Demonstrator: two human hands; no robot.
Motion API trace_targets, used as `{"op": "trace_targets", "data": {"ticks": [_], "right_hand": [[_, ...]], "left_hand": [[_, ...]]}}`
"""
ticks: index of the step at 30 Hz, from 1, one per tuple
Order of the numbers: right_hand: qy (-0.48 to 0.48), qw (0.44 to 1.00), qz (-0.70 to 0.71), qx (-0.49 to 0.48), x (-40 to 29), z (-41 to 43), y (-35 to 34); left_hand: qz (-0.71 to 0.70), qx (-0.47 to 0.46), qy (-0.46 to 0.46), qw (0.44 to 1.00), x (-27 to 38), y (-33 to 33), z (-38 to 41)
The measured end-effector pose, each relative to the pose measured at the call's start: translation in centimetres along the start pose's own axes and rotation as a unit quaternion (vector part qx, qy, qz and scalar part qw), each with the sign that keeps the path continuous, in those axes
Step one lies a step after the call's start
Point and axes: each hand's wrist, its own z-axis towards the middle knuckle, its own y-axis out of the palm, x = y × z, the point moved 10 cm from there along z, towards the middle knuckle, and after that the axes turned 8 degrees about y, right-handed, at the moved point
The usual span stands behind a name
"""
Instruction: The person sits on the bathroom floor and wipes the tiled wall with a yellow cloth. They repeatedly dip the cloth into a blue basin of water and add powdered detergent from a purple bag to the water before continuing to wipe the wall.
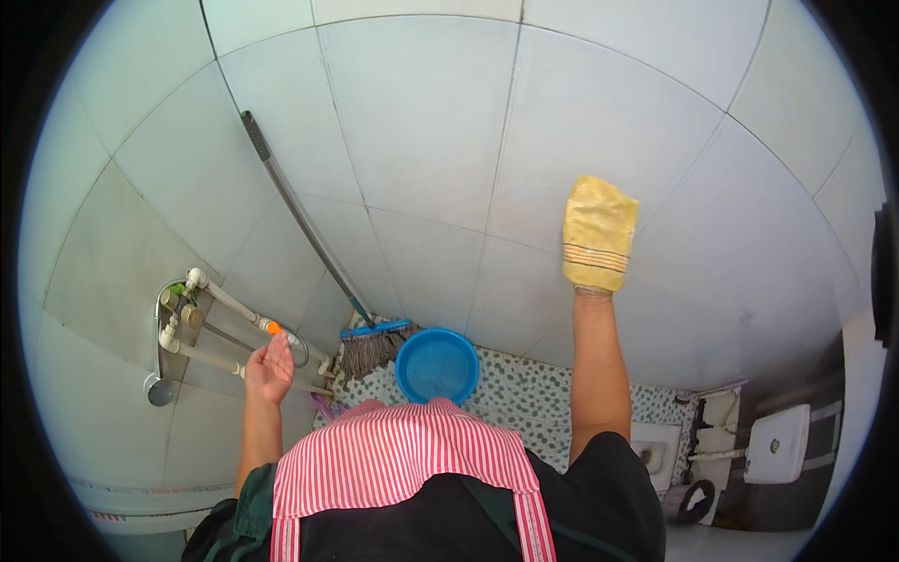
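Observation:
A yellow cloth mitt (600, 228) with orange and dark stripes covers my right hand (594, 292) up to the wrist. It lies flat against the pale tiled wall (428, 126); the fingers inside are hidden. My left hand (270, 369) is raised at the left, palm showing, with nothing in it. Its fingertips come near an orange valve handle (273, 327) on the white wall pipes (232, 298); whether they touch I cannot tell. On the floor before me stands a round blue plastic basin (437, 362), its near rim partly behind my red-striped apron (400, 449).
A string mop (369, 351) leans in the corner, its handle against the wall. A shower head (159, 390) hangs at the left below tap valves (184, 309). At the right are a squat toilet (654, 455), a white cistern (777, 446) and a waste bin (688, 501). Pebble-pattern tiles cover the floor (523, 386).

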Motion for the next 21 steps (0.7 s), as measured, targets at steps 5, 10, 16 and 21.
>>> {"op": "trace_targets", "data": {"ticks": [5,10,16,21], "right_hand": [[-0.004,0.998,-0.054,-0.010,-1.3,-0.6,-1.4],[-0.111,0.839,-0.504,-0.174,-1.8,0.1,-1.6],[-0.216,0.284,-0.930,-0.083,8.8,-1.2,2.6],[-0.259,0.287,-0.918,-0.092,8.4,1.3,7.0]], "left_hand": [[0.027,-0.027,0.005,0.999,-0.5,2.2,-1.1],[0.107,-0.090,0.010,0.990,-3.0,7.1,-1.0],[0.323,-0.165,0.067,0.930,-5.8,13.9,-3.2],[0.570,-0.352,0.274,0.690,-11.3,26.8,-5.8]]}}
